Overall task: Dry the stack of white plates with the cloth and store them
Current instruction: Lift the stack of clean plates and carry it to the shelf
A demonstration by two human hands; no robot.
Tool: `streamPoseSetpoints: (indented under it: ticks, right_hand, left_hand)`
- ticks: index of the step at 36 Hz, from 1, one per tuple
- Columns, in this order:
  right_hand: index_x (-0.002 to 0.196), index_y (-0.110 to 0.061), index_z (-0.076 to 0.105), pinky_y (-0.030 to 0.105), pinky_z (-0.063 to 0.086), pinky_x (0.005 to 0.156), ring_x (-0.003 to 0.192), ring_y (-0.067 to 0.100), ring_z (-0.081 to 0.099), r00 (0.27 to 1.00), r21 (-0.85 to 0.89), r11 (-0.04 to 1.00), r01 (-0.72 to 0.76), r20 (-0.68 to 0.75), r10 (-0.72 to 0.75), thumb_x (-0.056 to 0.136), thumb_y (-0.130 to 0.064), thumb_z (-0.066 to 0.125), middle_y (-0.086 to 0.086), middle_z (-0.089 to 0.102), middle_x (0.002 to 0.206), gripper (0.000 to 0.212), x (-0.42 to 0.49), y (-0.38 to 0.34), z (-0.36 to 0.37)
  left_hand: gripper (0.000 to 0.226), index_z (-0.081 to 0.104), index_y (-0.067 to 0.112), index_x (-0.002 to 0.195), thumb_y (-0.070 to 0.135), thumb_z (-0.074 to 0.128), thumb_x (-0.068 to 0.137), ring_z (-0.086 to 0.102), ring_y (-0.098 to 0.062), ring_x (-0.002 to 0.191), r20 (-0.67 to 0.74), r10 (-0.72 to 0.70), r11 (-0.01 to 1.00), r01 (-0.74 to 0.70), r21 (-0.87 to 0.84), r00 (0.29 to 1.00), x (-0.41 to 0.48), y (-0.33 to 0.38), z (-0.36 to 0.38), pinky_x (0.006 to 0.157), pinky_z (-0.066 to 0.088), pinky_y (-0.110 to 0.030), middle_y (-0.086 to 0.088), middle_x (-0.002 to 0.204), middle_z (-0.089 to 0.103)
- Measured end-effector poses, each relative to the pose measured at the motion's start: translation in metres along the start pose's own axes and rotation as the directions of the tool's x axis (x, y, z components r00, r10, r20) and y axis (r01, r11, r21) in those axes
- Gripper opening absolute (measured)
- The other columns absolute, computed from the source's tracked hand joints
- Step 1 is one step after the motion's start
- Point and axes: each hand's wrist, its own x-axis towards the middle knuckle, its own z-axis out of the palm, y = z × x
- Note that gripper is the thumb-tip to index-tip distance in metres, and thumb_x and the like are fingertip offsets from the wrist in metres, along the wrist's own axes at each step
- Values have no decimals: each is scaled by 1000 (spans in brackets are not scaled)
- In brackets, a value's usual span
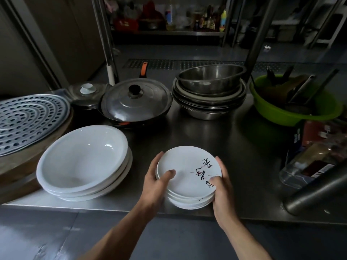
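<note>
Fingers of the left hand and right hand curl round opposite rims of a stack of small white plates, thumbs on top, at the near edge of a steel worktop. Larger white bowls sit just left, with a lidded pan behind.

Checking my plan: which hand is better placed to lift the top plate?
Probably left: the left hand grips the upper rims of the plate stack, thumb on top, while the right hand cradles it lower down.
</note>
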Motion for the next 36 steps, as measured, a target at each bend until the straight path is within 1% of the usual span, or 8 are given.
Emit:
streamPoseSetpoints:
  ticks: [8, 15, 20, 23, 26, 32, 34, 36]
  right_hand:
    - [134, -51, 53, 47, 45, 107, 127, 11, 55, 1000, -5, 1000, 19, -6, -19, 64, -38, 53, -14, 60, 136, 71, 7, 6, 5]
    - [132, -54, 53, 33, 46, 96, 125, 7, 55, 999, -7, 1000, 28, -24, -28, 74, -24, 49, -17, 61, 135, 65, 14, 11, 11]
    - [135, -48, 51, 25, 46, 91, 122, 2, 56, 998, -54, 998, 42, -38, -44, 76, -23, 47, -18, 60, 135, 64, 21, 7, 10]
    - [136, -49, 50, 21, 46, 89, 120, -3, 56, 999, -104, 994, 36, -26, -39, 76, -24, 47, -26, 60, 131, 64, 28, 3, 7]
    - [139, -46, 50, 23, 46, 92, 120, -5, 55, 998, -144, 989, 37, -41, -43, 79, -24, 46, -29, 58, 130, 64, 33, 0, 7]
    - [141, -43, 50, 32, 46, 103, 125, 3, 54, 996, -182, 983, 25, -77, -40, 78, -24, 47, -18, 57, 139, 66, 39, -6, 11]
    - [141, -44, 49, 28, 46, 99, 123, 0, 54, 998, -196, 980, 18, -59, -30, 78, -25, 48, -17, 56, 139, 65, 41, -7, 10]
    - [141, -46, 47, 18, 45, 91, 119, -10, 52, 999, -222, 975, 19, -37, -28, 85, -21, 51, -19, 55, 139, 61, 43, -7, 8]
  left_hand:
    - [69, 62, 53, 126, 34, 82, 63, 68, -23, 116, 5, -7, 1000, 7, -28, 1000, 16, -7, -1, 98, 57, -49, 6, 128, 69]
    - [68, 65, 52, 121, 16, 84, 67, 71, -24, 108, 19, -38, 999, 39, -29, 999, 33, -9, -6, 80, 62, -37, 9, 120, 72]
    - [66, 63, 55, 121, 23, 85, 68, 69, -16, 112, -27, 14, 1000, -13, 25, 1000, 34, -10, -3, 94, 60, -41, 15, 121, 71]
    - [60, 62, 58, 118, 19, 86, 80, 68, -7, 110, -53, 55, 996, -51, 70, 997, 35, -12, -2, 95, 59, -36, 24, 118, 69]
    - [53, 62, 54, 118, 24, 85, 81, 65, 6, 108, -81, 129, 982, -115, 151, 988, 39, -8, -1, 97, 57, -29, 36, 116, 66]
    - [59, 61, 39, 132, 22, 86, 81, 67, -4, 111, -84, 129, 979, -113, 172, 988, 49, 3, 3, 98, 57, -31, 22, 122, 68]
    - [61, 60, 37, 135, 22, 85, 81, 66, -4, 113, -77, 132, 976, -116, 183, 988, 50, 3, 3, 97, 56, -28, 20, 126, 66]
    - [60, 59, 40, 133, 23, 85, 82, 64, 1, 112, -74, 142, 971, -124, 206, 987, 49, 3, 4, 92, 54, -18, 24, 125, 65]
